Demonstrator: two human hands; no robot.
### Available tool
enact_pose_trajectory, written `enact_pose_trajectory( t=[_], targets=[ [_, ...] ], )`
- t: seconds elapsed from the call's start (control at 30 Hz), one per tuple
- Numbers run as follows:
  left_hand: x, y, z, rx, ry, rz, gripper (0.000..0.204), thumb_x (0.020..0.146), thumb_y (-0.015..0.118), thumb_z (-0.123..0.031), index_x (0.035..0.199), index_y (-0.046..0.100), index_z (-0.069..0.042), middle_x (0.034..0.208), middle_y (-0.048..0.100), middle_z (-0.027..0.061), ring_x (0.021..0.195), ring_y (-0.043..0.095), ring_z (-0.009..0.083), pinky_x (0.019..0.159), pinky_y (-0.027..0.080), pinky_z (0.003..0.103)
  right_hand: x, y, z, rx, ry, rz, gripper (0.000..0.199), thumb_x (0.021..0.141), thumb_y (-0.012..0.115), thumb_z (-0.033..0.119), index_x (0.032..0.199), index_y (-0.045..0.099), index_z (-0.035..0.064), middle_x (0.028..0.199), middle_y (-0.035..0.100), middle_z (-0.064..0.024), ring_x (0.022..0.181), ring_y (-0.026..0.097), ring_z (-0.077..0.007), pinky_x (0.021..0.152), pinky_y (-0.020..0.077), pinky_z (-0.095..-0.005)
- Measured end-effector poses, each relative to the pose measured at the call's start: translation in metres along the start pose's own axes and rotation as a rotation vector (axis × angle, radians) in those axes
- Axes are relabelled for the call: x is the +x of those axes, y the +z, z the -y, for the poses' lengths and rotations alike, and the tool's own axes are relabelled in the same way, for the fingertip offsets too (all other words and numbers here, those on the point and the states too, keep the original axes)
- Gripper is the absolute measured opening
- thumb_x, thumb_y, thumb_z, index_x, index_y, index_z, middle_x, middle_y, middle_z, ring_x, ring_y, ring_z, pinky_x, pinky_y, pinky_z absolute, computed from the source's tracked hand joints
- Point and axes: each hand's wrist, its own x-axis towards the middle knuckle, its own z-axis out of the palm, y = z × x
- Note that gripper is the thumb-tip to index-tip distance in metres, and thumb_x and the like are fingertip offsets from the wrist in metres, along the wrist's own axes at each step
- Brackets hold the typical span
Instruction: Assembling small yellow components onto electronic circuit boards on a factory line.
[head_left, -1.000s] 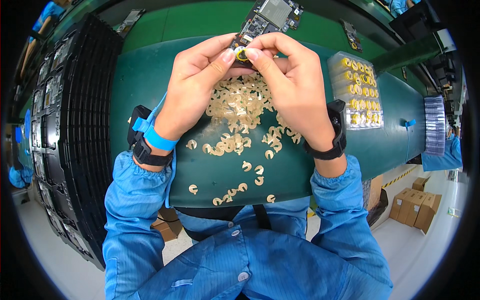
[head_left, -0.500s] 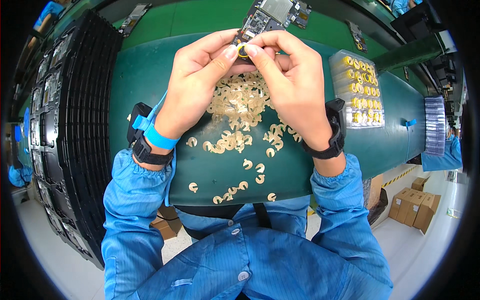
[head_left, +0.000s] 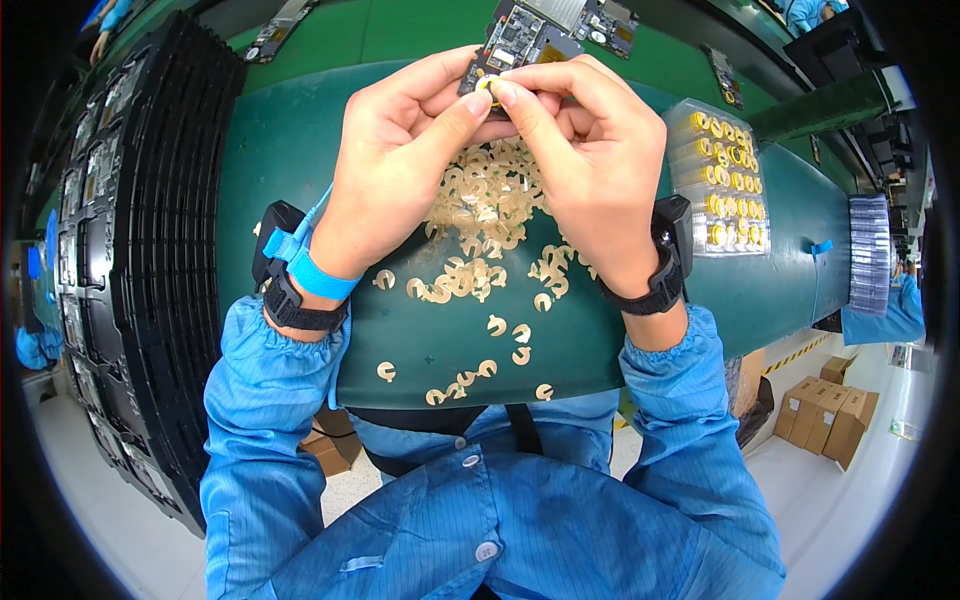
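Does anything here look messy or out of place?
The pale notched pieces look untidy: heaped and scattered across the green table, some near its front edge, while the yellow-rimmed parts sit in rows in the clear tray. Whether the pieces were spilled or put there, I can't tell.

Illumination is bright and largely even. Glare marks the tray [head_left: 690,190]; the floor [head_left: 810,490] renders nearly white. Fisheye distortion bows the stack [head_left: 160,250] at left. Corners fall to black; outer detail is soft.
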Motion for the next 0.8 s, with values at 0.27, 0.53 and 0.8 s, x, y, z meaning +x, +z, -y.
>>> enact_pose_trajectory(
  t=[0.27,0.53,0.8],
  targets=[
    [-0.001,0.004,-0.004,0.006,0.027,-0.005,0.041,0.105,0.05,0.0,0.144,0.046,0.012,0.135,0.063,0.0225,0.124,0.064,0.028,0.107,0.055,0.041,0.0,0.002,0.0,-0.038,-0.107,-0.064,0.009,0.083,0.078,-0.001,0.092,0.076,-0.001,0.071,0.059,-0.0025,0.053,0.044,-0.0051,0.048,0.0323,-0.0237],
    [0.0,-0.003,-0.004,-0.056,-0.01,-0.017,0.037,0.105,0.053,-0.004,0.139,0.052,0.011,0.129,0.067,0.0203,0.118,0.068,0.0247,0.103,0.057,0.039,0.001,0.003,0.008,-0.163,-0.199,-0.059,0.012,0.082,0.077,-0.002,0.094,0.077,0.0012,0.075,0.063,-0.0051,0.055,0.053,-0.0103,0.05,0.0403,-0.0259],
    [0.001,-0.007,-0.006,-0.132,-0.059,-0.085,0.036,0.104,0.053,-0.005,0.136,0.054,0.012,0.126,0.068,0.0198,0.111,0.071,0.0239,0.097,0.06,0.037,0.006,-0.006,0.012,-0.388,-0.394,0.073,0.036,0.078,0.073,-0.009,0.109,0.08,0.0089,0.082,0.056,-0.0021,0.062,0.049,-0.0088,0.052,0.0369,-0.0225]
  ],
)
